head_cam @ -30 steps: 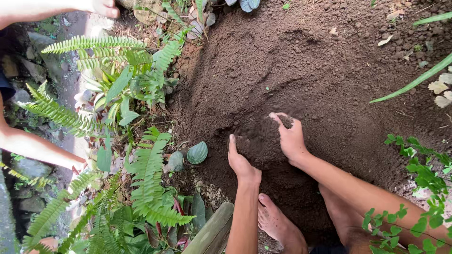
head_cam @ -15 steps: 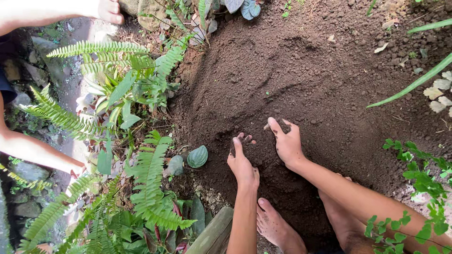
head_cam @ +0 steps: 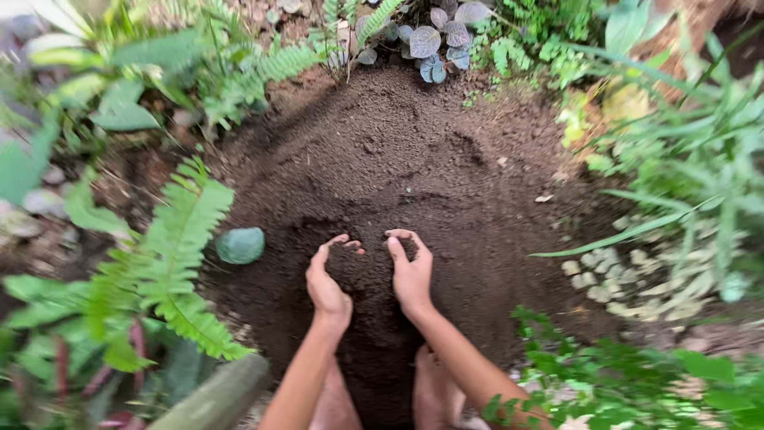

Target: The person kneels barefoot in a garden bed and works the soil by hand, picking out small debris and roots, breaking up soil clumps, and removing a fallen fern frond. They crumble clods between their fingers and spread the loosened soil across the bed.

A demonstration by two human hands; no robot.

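Both my hands rest in a patch of dark loose soil (head_cam: 414, 159). My left hand (head_cam: 328, 279) and my right hand (head_cam: 410, 271) stand on edge, palms facing each other, fingers curled inward. Between them they cup a small heap of soil (head_cam: 368, 267). My bare feet (head_cam: 430, 394) show just below my forearms at the bottom edge.
Ferns (head_cam: 171, 263) crowd the left side, with a round blue-green leaf (head_cam: 239, 245) at the soil's edge. Purple-grey leaves (head_cam: 438, 36) grow at the far side. Long grass-like leaves (head_cam: 684, 183) and pale stones (head_cam: 629, 279) lie right. A grey-green post (head_cam: 215, 398) lies bottom left.
The view swung up and right; another person's arms at the left are out of frame. My hands moved closer together and turned palms inward around the soil.
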